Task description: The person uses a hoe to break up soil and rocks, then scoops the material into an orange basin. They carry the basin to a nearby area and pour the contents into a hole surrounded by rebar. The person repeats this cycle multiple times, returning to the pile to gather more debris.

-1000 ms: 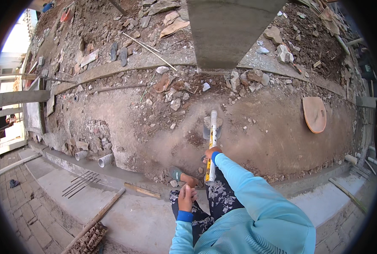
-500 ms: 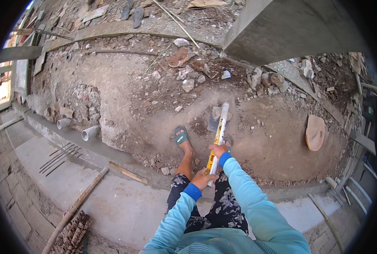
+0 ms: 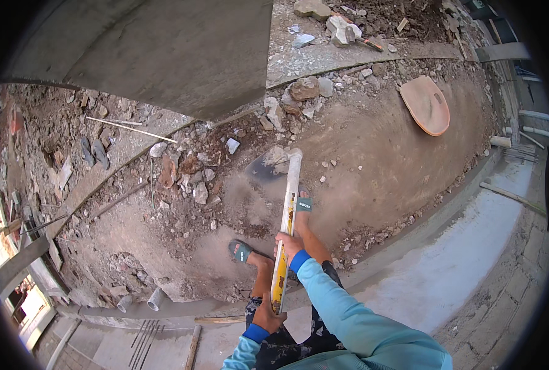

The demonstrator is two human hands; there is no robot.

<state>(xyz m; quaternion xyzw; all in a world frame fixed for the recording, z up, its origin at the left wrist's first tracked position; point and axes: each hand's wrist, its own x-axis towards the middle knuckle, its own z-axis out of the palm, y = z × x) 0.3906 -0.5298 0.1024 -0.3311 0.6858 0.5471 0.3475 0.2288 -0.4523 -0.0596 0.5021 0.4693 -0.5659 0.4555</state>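
Both of my hands are wrapped round the white and yellow handle (image 3: pixel 290 197) of a hoe. My left hand (image 3: pixel 268 317) grips it low, close to my thighs. Higher up, my right hand (image 3: pixel 288 245) is closed on it in front of my knee. At the far end, the dark hoe blade (image 3: pixel 263 169) rests at the ground, with some pale rubble (image 3: pixel 279 155) on or against it. Dusty brown soil (image 3: pixel 250 197) surrounds the blade. My sandalled feet stand apart, a green sandal (image 3: pixel 240 250) on the left and another sandal (image 3: pixel 304 204) beside the handle.
A big grey concrete block (image 3: pixel 157 55) rises ahead on the left. Broken stones (image 3: pixel 274 112) lie along its foot. An orange-rimmed, scoop-shaped pan (image 3: pixel 427 106) sits at the right. Behind me runs a concrete ledge (image 3: pixel 435 265); pipe ends (image 3: pixel 156 299) stick out at the lower left.
My view has swung to the right, so the block and pan appear further left. The hoe blade now lies to the left of the handle's end, with dust around it. Both hands keep their grip.
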